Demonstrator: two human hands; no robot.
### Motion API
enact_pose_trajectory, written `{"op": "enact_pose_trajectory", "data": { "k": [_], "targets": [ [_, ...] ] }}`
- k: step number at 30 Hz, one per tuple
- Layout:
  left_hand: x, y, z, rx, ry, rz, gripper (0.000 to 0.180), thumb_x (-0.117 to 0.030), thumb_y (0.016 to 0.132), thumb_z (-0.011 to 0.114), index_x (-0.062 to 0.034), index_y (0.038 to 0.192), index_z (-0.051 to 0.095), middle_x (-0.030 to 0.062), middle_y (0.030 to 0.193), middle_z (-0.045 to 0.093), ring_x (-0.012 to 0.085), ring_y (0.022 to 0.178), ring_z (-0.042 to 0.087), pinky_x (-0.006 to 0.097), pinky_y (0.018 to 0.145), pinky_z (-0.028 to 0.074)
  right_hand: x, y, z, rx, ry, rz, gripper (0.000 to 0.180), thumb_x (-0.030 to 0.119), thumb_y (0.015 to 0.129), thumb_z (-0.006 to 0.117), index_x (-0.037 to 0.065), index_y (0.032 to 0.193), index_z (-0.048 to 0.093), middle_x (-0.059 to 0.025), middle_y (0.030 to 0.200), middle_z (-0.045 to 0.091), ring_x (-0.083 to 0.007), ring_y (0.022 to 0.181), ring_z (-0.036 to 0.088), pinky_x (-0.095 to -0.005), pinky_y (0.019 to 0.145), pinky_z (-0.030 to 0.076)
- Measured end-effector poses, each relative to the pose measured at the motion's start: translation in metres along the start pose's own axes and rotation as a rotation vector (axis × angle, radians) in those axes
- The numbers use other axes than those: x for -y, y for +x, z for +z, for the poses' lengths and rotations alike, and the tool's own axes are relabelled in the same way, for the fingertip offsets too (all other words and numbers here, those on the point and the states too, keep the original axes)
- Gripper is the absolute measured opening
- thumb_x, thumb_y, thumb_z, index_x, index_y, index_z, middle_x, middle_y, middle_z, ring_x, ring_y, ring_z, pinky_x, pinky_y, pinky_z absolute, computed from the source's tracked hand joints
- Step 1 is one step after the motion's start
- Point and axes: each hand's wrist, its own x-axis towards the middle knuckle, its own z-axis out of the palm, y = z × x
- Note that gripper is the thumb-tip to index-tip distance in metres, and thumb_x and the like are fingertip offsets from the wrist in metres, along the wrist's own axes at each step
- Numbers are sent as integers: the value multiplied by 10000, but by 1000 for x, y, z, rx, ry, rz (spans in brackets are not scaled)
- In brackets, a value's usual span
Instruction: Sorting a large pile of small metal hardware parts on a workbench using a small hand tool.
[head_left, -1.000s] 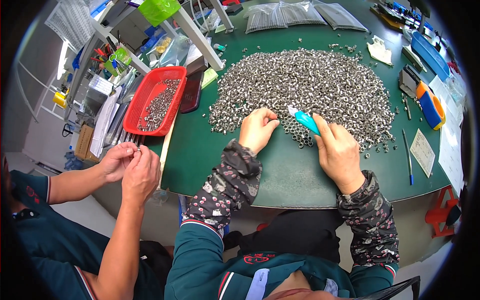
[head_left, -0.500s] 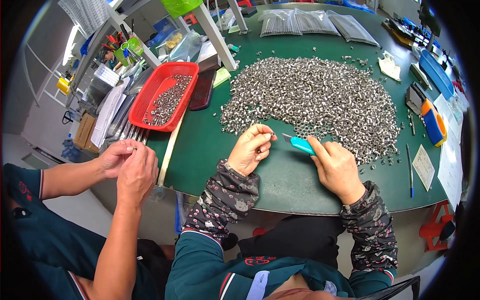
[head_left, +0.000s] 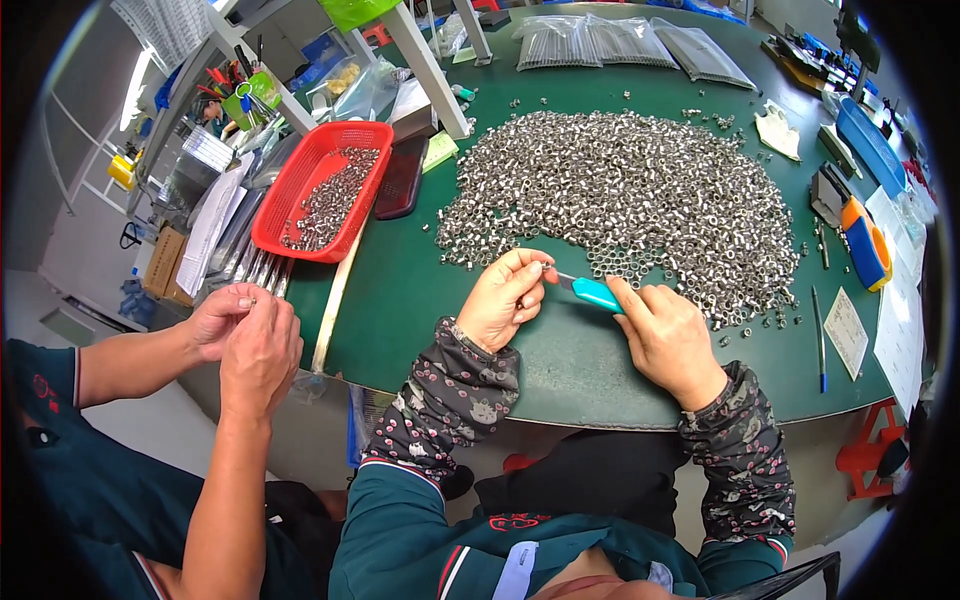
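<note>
My left hand [head_left: 505,300] pinches a small metal ring [head_left: 547,267] between thumb and forefinger. Something dark and small also shows among its curled fingers. In my right hand [head_left: 672,340] is a utility knife [head_left: 597,293] with a teal handle, its thin blade pointing left and reaching the ring; whether the tip is inside or only touching it I cannot tell. Just beyond both hands spreads a large heap of loose metal rings [head_left: 620,190], thinning to a single layer at its near edge. Patterned sleeves cover both my forearms.
On the left, a co-worker's hands [head_left: 255,335] come together near a red basket [head_left: 275,215] partly filled with metal rings. The green table [head_left: 570,370] carries plastic bags of parts [head_left: 600,43] at the back. To the right lie a pen [head_left: 819,340], a paper card [head_left: 847,335] and a blue tray [head_left: 868,140].
My right hand has moved slightly left, bringing the knife blade up to the ring in my left hand. The co-worker's hands have shifted a little left.
</note>
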Motion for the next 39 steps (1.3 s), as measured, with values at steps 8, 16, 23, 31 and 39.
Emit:
{"op": "enact_pose_trajectory", "data": {
  "k": [8,16,23,31,39],
  "targets": [
    [0,-1,3,-33,44,-27,141,-96,889,439,-12,994,481,46,798,516,19,480,338,144,381,271,-1,-1,2,1,12,2,403,109,698,621,69,1086,520,-51,636,449,-195,583,487,-316,518,420],
    [0,-2,5,-28,45,-13,133,-83,877,463,-10,986,488,31,773,504,12,471,334,140,379,266,-2,-2,4,7,13,-2,394,121,702,622,72,1078,517,-54,646,461,-198,592,500,-318,525,426],
    [2,-2,6,-24,68,-5,133,-94,872,480,-8,973,495,19,751,499,11,488,350,138,394,280,-1,-3,5,34,43,30,390,125,710,617,82,1086,522,-62,652,462,-209,595,501,-326,535,430],
    [5,-3,7,-35,37,20,139,-113,877,480,-4,961,493,-2,719,481,14,493,353,139,399,286,1,-1,5,32,13,20,416,121,699,628,85,1100,524,-57,657,452,-204,613,496,-325,541,426],
    [5,-4,7,-45,30,21,146,-115,881,471,5,962,488,-7,710,469,17,497,354,140,400,286,2,0,7,22,-48,10,475,89,675,626,102,1136,513,-58,686,419,-208,617,465,-327,541,401]
  ]
}}
